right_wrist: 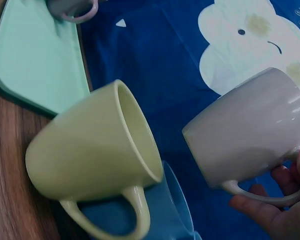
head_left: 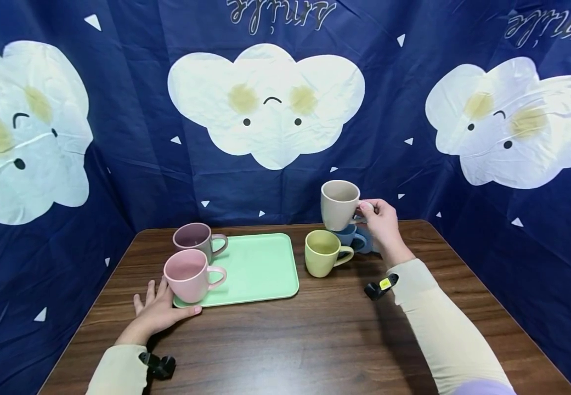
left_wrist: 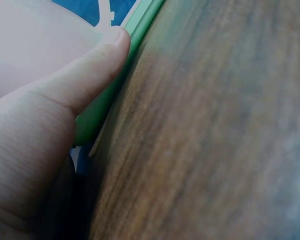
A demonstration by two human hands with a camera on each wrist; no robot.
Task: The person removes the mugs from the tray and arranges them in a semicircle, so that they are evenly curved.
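My right hand (head_left: pixel 383 222) grips a beige mug (head_left: pixel 337 206) by its handle and holds it up at the back right, above a blue mug (head_left: pixel 346 236). Just in front of the blue one stands a yellow-green mug (head_left: pixel 321 255). On the left part of a mint-green tray (head_left: pixel 260 269) sit a pink mug (head_left: pixel 186 280) and, behind it, a mauve mug (head_left: pixel 192 237). With fingers spread, my left hand (head_left: pixel 159 312) rests at the tray's front left corner. In the left wrist view the thumb (left_wrist: pixel 97 65) lies straight along the tray edge, next to the pink mug.
A brown wooden table (head_left: pixel 285 340) carries everything. Dark blue cloth (head_left: pixel 137 164) with white clouds hangs around its back and sides. Another bluish piece (head_left: pixel 371 244) shows partly behind my right wrist; its kind is hidden.
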